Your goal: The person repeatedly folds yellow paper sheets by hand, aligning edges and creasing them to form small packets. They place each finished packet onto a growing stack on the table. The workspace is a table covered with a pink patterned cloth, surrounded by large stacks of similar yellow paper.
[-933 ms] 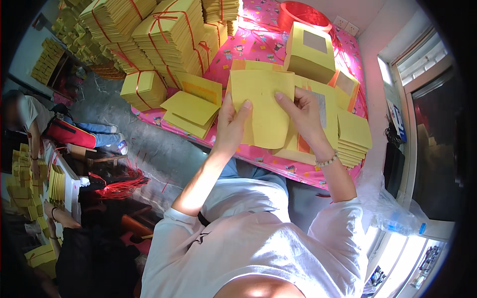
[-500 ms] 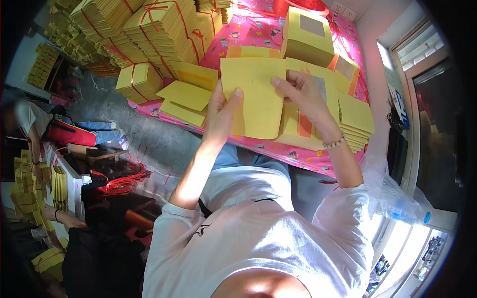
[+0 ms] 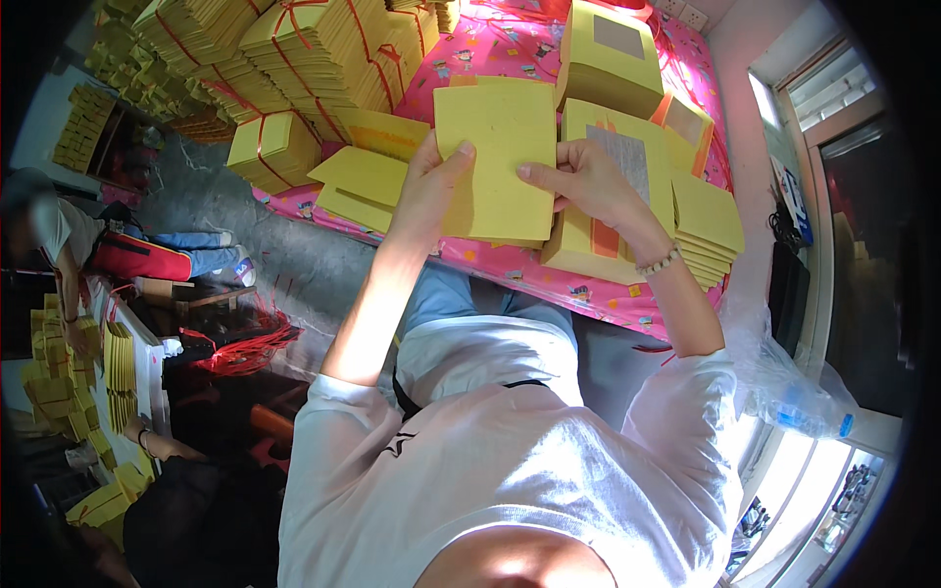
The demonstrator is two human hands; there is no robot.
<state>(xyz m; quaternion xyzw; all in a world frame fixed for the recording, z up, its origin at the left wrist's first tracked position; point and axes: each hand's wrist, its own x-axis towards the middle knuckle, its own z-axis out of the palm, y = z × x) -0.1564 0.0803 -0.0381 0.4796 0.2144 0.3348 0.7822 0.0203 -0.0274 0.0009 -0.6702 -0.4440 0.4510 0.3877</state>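
Observation:
Between my two hands is an upright yellow paper piece (image 3: 498, 147), flat and rectangular, with a doubled lower edge. My left hand (image 3: 427, 194) grips its left side, thumb across the front. At the opposite edge my right hand (image 3: 596, 186), with a beaded bracelet at its wrist, pinches it thumb-forward; the fingers behind are partly hidden. Just right of it is a yellow paper stack (image 3: 578, 235) with a grey patch and an orange strip. Loose folded yellow papers (image 3: 358, 191) rest to the left of my left hand.
The table has a pink patterned cover (image 3: 470, 59). Bundles tied with red string (image 3: 314, 59) rise at the back left; another yellow stack (image 3: 613, 73) stands back right. A plastic bag with a bottle (image 3: 809, 407) is at right. Co-workers sit at a side table (image 3: 147, 363) on the left.
Both hands have moved away from my body with the yellow paper piece, and my right thumb lies slightly lower on it. At lower left a co-worker's hand has shifted to the right.

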